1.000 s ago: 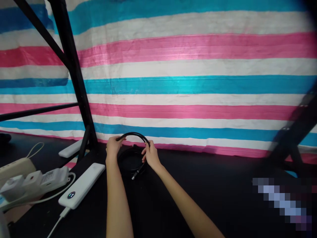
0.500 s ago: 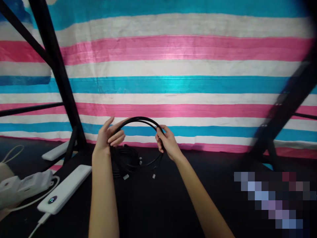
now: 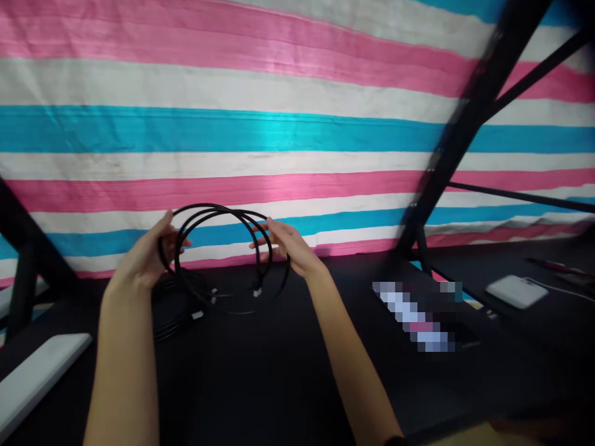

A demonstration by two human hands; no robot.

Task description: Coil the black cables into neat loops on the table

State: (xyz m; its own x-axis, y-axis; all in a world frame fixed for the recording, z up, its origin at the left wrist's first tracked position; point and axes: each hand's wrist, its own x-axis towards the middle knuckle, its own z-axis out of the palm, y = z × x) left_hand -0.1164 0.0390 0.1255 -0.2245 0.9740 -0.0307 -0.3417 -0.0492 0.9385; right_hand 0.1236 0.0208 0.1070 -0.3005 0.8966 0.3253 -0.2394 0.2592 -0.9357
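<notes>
A black cable (image 3: 211, 206) hangs in loose loops between my two hands, above the dark tabletop. My left hand (image 3: 151, 255) grips the loops at their left side, with its fingers curled behind them. On the right, my right hand (image 3: 287, 244) holds the strands between its thumb and fingers, and a loose end dangles below it. Beneath my left hand lies more coiled black cable (image 3: 170, 316) on the table. Several small white pieces, one a white tag (image 3: 198, 314), show around the coils; what they are attached to is hard to see.
A white power bank (image 3: 41, 378) lies at the left. To the right are a phone-like device with a blurred screen (image 3: 413, 316) and a white box (image 3: 517, 291) with a thin cord. Black frame legs (image 3: 446, 155) rise on both sides, before a striped sheet (image 3: 279, 136).
The view has turned right. The held loops have spread into separate rings, and my right hand's grip on them has shifted.
</notes>
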